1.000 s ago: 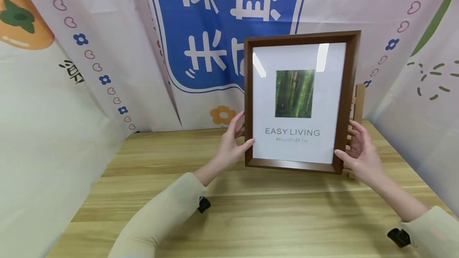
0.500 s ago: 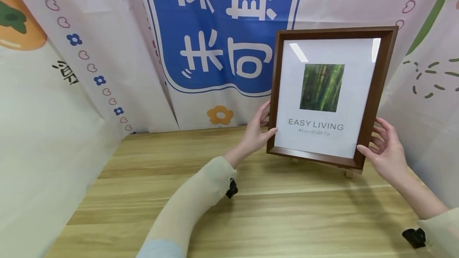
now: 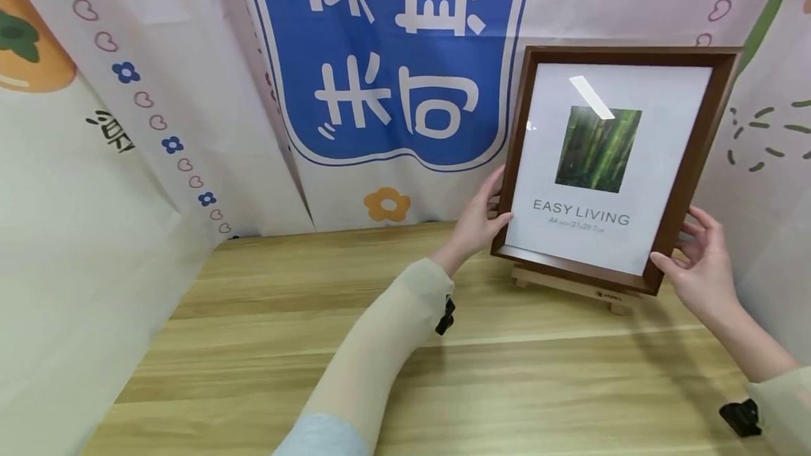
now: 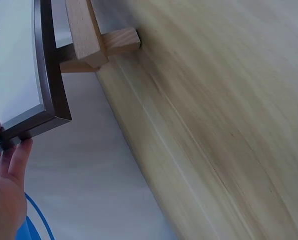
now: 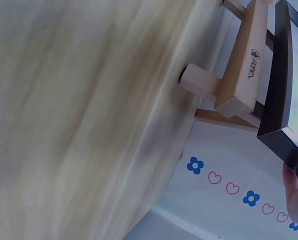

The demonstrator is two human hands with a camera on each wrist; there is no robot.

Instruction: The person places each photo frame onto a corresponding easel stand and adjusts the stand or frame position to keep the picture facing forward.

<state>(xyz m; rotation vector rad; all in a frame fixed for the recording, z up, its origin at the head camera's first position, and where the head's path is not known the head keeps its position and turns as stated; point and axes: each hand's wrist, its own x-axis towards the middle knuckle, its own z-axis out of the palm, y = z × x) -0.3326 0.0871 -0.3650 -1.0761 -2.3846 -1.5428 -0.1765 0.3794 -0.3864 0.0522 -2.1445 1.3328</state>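
A brown picture frame (image 3: pixel 598 160) with a bamboo picture and the words "EASY LIVING" is held upright, slightly tilted, at the right of the table. My left hand (image 3: pixel 476 222) grips its lower left side, thumb on the front and fingers behind. On the lower right side, my right hand (image 3: pixel 705 264) holds it the same way. Below the frame stands a small wooden easel (image 3: pixel 570 287), mostly hidden in the head view. In the right wrist view a gap shows between the frame's bottom edge (image 5: pixel 276 95) and the easel's ledge (image 5: pixel 243 65).
The wood-grain table (image 3: pixel 304 329) reaches back to a printed cloth backdrop (image 3: pixel 393 111) with a blue sign pattern. Cloth walls (image 3: pixel 76 245) also close off both sides. A black clip-like piece (image 3: pixel 446 315) sits at my left cuff.
Both hands have carried the picture frame to the right, over the easel. The easel's front ledge now shows beneath it, and the head view has shifted slightly.
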